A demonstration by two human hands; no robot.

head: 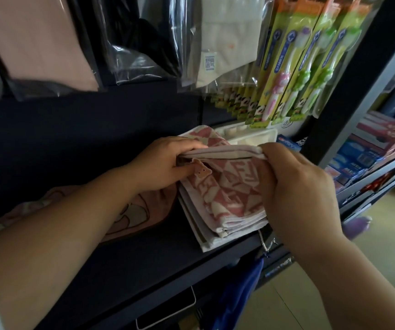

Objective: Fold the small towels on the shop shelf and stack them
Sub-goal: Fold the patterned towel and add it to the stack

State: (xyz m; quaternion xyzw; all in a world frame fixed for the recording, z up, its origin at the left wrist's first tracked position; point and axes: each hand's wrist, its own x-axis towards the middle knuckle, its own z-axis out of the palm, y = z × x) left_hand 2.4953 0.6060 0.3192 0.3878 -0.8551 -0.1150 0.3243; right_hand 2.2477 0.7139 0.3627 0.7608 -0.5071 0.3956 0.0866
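A pink-and-white patterned small towel lies folded on a stack of towels on the dark shelf. Its upper fold edge is lifted, white underside showing. My left hand pinches the left end of that fold, thumb below and fingers on top. My right hand grips the right end of the same fold. A small bear-shaped tag does not show; a bear-shaped tag hangs by my left thumb.
A pink cushion-like item lies left of the stack. Behind the towel sits a white tray. Packaged toothbrushes and bagged cloths hang above. More shelves with boxes stand at right.
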